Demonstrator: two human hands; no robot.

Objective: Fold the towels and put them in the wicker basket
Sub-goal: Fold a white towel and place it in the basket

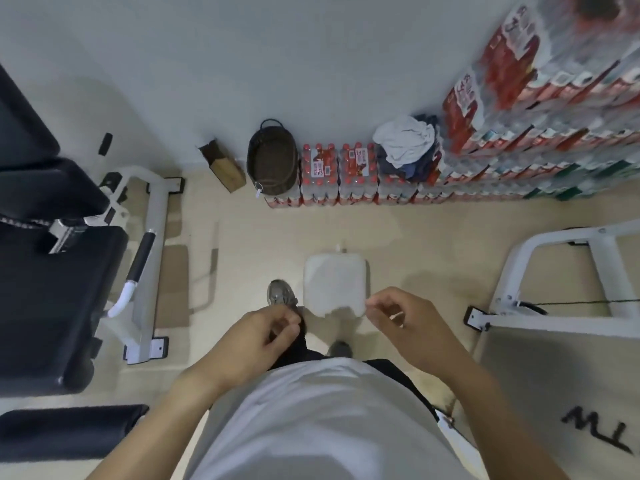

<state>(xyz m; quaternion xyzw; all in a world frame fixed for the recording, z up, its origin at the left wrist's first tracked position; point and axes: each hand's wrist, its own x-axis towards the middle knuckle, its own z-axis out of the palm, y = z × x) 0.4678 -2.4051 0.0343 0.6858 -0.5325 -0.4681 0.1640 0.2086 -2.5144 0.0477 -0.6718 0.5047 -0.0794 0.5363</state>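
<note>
Your fingers [291, 323] on the left hand [263, 337] are curled in, tips close to the thumb. They seem to hold nothing, but a small thing could hide there. Your right hand [398, 317] is much the same: fingers bent, tips near the thumb, and I can't tell if they pinch something thin. A white square thing [335, 284] shows just past both hands; it may be a folded towel, but I can't tell, nor whether you are touching it.

Both hands hang in front of your white shirt [311, 410], over the floor [242, 237].

The towels [405, 142] lie far ahead and to the right, a loose white heap on dark clothes, on top of bottle packs [334, 171] by the wall. The pile spreads left to right. Your right hand is the nearer one.

The basket [272, 161] stands far ahead too, a bit left of the middle, on the same row of packs. It is well apart from the towels, with two packs between them.

The packs have red labels; the words are too blurry to read. Black marks [595, 431] sit at the low right, maybe letters, but I can't read them.
</note>
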